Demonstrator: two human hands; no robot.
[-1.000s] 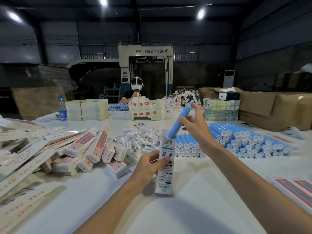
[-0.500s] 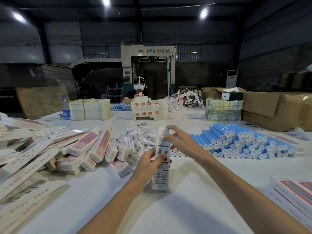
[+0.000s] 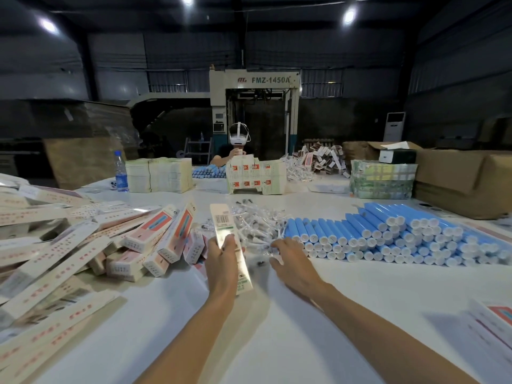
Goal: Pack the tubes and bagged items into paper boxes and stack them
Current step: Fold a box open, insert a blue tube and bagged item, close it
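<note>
- While the left hand (image 3: 221, 256) grips a long paper box (image 3: 223, 220) around its lower middle, fingers curled over the front face, the box stands tilted, its barcoded end pointing up and away over the table (image 3: 277, 342).
- Right hand (image 3: 293, 264) palm down, reaching forward; fingertips (image 3: 277, 244) touch the near edge of the bagged items (image 3: 257, 225) (cannot tell if it pinches a bag or just rests there).
- Bagged items: loose heap of clear packets with small white parts, just behind both hands, between the box pile and the tubes.
- Blue tubes (image 3: 388, 234): neat layered stack right of the heap, white caps facing the camera, the nearest tubes just beside the right hand.
- Filled boxes (image 3: 155, 236): messy pile left of the held box, pink-and-white printed faces, several leaning on each other.
- Flat carton blanks (image 3: 41, 261) spread across the far left, overlapping, running to the near edge.
- More printed boxes (image 3: 496, 320) at the lower right edge, partly cut off.
- Far side of the table: a water bottle (image 3: 121, 173), a stack of pale cartons (image 3: 159, 174), stacked boxes (image 3: 256, 176) in front of a second person (image 3: 238, 151) with a white headset, and a greenish bundle (image 3: 382, 178).
- Brown cardboard boxes (image 3: 465, 178) at right; machine (image 3: 255, 81) marked FMZ-1450A behind.
</note>
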